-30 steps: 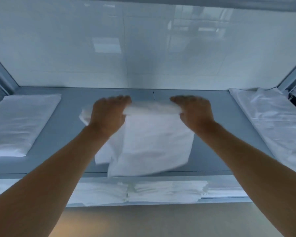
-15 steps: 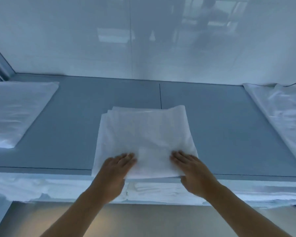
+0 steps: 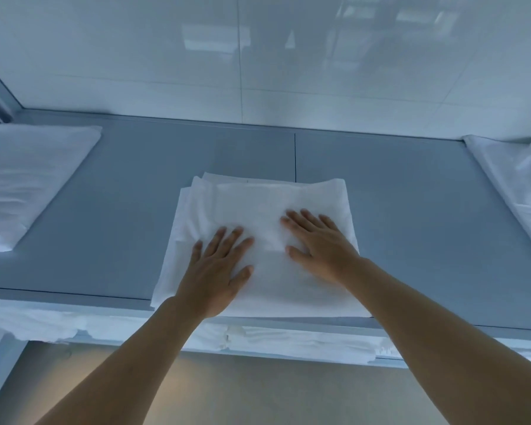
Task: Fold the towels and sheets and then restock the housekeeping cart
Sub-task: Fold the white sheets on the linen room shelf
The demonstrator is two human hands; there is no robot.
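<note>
We pressed our left hand [image 3: 216, 273] and right hand [image 3: 318, 245], each grip spread flat, on the white folded sheet [image 3: 258, 216], its layered edges uneven, lying at the counter's [image 3: 411, 216] near edge.

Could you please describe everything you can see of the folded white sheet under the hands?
The folded white sheet is thin cloth in several layers, edges stepped unevenly at its far left corner. It lies flat on the grey table, its near edge at the table's front edge. The left hand and right hand press on it, fingers straight.
</note>
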